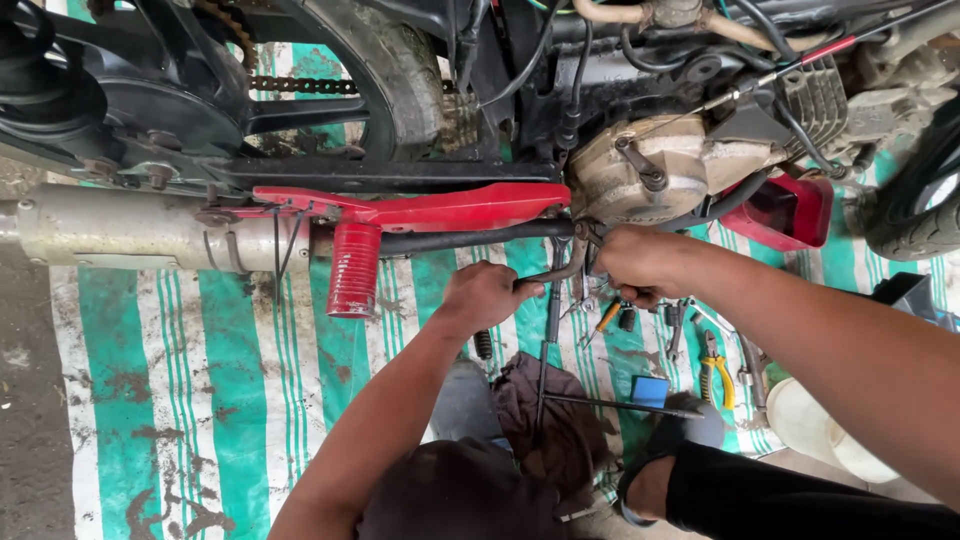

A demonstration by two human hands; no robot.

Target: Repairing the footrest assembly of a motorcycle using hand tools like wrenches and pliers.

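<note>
Loose tools lie on the striped tarp. The left hand grips a bent metal lever. The right hand is closed at the lever's pivot, below the engine case.

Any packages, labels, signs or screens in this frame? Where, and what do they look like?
No signs or screens in view.
Blue card: small flat square, possibly a packet, lying on the striped sheet among the tools, below the right hand; no print can be made out.
White tub: round, plain, at the lower right edge of the sheet; no label visible.
Nothing labelled near the left hand.
</note>
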